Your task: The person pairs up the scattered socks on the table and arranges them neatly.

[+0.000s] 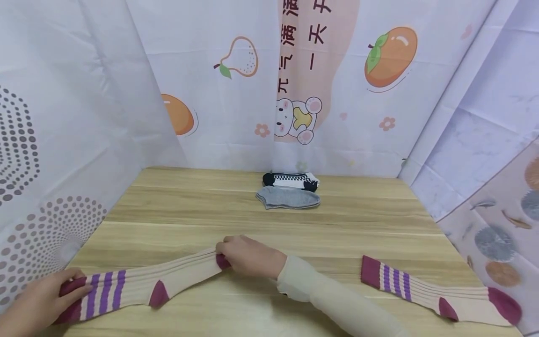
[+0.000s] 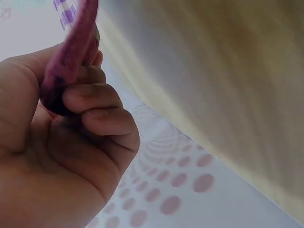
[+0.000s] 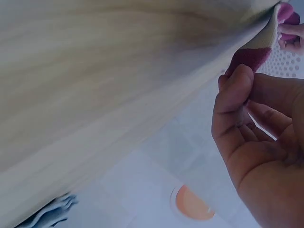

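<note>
A cream sock (image 1: 185,274) with maroon cuff, heel and toe and purple stripes stretches between both hands at the front left of the table. My left hand (image 1: 46,299) pinches its maroon cuff between thumb and fingers; in the left wrist view the fingers curl against the cuff (image 2: 71,57). My right hand (image 1: 248,256) pinches the maroon toe, and the right wrist view shows thumb and forefinger closed on that toe (image 3: 249,59). A matching striped sock (image 1: 425,290) lies flat at the front right, its cuff to the left, touched by neither hand.
Toward the back of the wooden table (image 1: 189,210) lie folded grey socks (image 1: 290,197). Just behind them are black-and-white checkered socks (image 1: 290,179). Printed curtains (image 1: 236,117) hang along the table's back and sides.
</note>
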